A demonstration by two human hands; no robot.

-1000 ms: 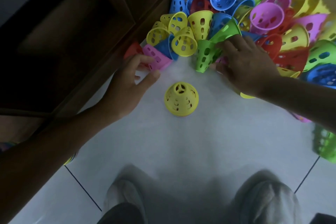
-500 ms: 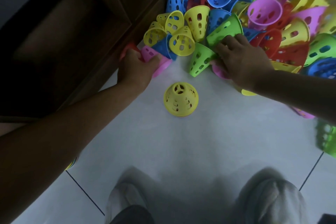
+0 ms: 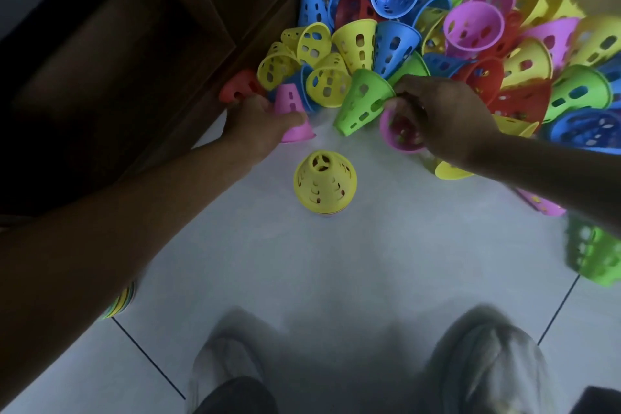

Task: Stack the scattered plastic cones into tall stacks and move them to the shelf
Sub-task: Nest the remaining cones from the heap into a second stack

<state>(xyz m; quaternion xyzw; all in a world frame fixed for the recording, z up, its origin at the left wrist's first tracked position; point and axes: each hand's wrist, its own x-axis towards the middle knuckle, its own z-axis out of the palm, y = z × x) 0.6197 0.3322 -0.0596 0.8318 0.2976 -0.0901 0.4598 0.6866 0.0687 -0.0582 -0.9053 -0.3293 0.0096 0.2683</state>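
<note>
Left hand (image 3: 255, 124) grips a pink cone (image 3: 293, 114) by the shelf (image 3: 134, 54) | right hand (image 3: 443, 118) pinches a green cone (image 3: 361, 102), another pink cone beneath | we judge both bound for the yellow-topped stack (image 3: 324, 183), upright on the near floor (image 3: 336, 262) for nesting.

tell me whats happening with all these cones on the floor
A person crouches over a heap of perforated plastic cones beside a dark wooden shelf. The left hand grips a pink cone at the heap's edge. The right hand pinches a green cone, with another pink cone under its palm. A yellow-topped stack stands upright on the tile floor between the arms.
</note>
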